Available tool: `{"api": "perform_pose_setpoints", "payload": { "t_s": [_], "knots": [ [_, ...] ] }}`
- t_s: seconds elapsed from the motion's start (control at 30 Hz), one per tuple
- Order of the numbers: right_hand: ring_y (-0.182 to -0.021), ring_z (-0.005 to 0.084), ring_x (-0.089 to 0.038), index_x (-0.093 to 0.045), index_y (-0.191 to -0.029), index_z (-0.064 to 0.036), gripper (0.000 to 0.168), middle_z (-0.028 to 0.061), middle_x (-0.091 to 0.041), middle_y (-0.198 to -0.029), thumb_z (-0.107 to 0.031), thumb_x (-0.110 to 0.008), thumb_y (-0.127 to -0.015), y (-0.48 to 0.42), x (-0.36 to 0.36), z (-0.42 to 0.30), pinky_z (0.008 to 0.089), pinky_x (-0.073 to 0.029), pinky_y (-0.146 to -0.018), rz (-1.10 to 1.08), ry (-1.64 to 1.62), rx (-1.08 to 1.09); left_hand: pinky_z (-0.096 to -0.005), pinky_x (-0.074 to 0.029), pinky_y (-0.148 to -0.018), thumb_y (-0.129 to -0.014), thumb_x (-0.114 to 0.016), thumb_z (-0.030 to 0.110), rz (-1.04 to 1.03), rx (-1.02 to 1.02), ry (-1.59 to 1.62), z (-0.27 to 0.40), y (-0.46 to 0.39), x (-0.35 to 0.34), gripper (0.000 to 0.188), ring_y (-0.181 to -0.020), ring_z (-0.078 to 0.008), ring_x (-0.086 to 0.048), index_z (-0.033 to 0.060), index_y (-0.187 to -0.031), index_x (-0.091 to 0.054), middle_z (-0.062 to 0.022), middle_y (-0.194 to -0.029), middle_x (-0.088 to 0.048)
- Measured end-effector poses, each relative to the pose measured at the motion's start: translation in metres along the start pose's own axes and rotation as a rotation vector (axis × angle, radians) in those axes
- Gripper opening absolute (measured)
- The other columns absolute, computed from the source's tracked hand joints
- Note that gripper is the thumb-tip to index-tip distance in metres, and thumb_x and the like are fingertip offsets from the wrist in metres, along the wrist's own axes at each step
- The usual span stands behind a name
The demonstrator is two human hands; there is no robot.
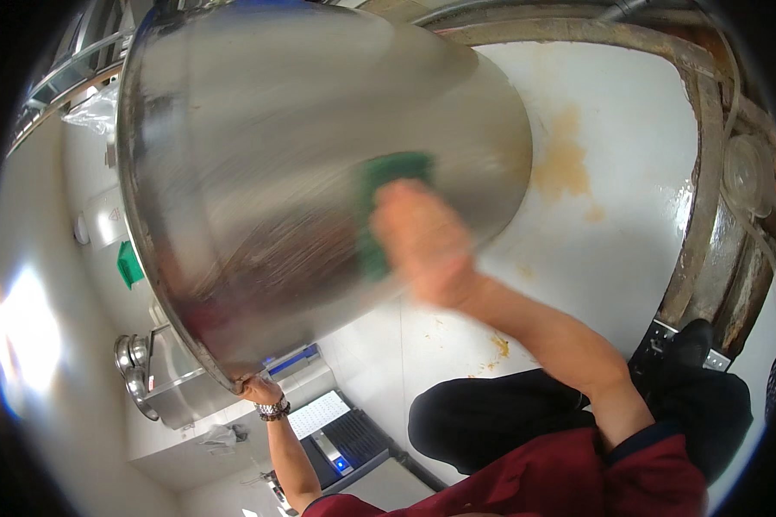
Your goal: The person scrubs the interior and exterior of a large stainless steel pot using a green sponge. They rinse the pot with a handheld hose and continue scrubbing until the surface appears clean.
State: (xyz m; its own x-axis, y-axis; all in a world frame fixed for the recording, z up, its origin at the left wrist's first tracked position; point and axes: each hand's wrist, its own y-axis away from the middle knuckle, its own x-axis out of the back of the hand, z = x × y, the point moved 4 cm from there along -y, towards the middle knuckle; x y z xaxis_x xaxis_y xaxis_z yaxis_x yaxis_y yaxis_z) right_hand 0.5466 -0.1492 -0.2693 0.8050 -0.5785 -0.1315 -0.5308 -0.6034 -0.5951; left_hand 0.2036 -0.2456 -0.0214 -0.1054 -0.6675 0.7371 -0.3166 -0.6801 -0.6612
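A large stainless-steel vessel (284, 129), probably a big pot or bowl, lies tilted on its side and fills the upper left and middle. My right hand (423, 245), blurred, presses a green scouring pad (398, 168) against its curved outer wall. At the lower left, my left hand (260, 390), with a metal watch and a beaded bracelet at the wrist, grips the vessel's rim. Streaks and fine scratches mark the metal below the pad. The inside of the vessel is hidden.
The pale floor (608, 258) bears yellow-brown stains right of the vessel. A worn metal frame (698, 181) bounds the right side. A black-and-silver appliance (343, 446) stands at lower centre. Stacked metal bowls (132, 368) and a green container (129, 265) are at left. My bent knees are below.
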Motion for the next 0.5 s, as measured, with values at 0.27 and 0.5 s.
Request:
{"api": "perform_pose_setpoints", "payload": {
  "t_s": [0.27, 0.5],
  "knots": [
    [-0.133, 0.0367, -0.043, -0.042, -0.138, 0.008, 0.044, 0.0236, -0.043, -0.144, -0.008, -0.038, -0.098, 0.09, 0.027, 0.169, 0.0397, -0.032, -0.112, -0.142, 0.116, -0.927, -0.0331, -0.051, -0.066, -0.089, -0.055, 0.021, -0.007, -0.029, 0.151, -0.001, -0.01, -0.006, 0.023, -0.067, -0.0195, -0.061, 0.0019, -0.077, -0.052, -0.0105, -0.077, -0.062],
    [-0.125, 0.0427, -0.048, -0.054, -0.124, 0.01, 0.054, 0.0281, -0.049, -0.134, -0.005, -0.054, -0.072, -0.129, -0.014, -0.056, 0.0478, -0.037, -0.108, 0.045, -0.359, 0.091, -0.0334, -0.044, -0.062, -0.094, -0.053, 0.029, -0.092, 0.027, -0.023, -0.019, -0.002, 0.01, 0.033, -0.066, -0.0203, -0.056, 0.0022, -0.075, -0.056, -0.0104, -0.077, -0.062]
  ]
}}
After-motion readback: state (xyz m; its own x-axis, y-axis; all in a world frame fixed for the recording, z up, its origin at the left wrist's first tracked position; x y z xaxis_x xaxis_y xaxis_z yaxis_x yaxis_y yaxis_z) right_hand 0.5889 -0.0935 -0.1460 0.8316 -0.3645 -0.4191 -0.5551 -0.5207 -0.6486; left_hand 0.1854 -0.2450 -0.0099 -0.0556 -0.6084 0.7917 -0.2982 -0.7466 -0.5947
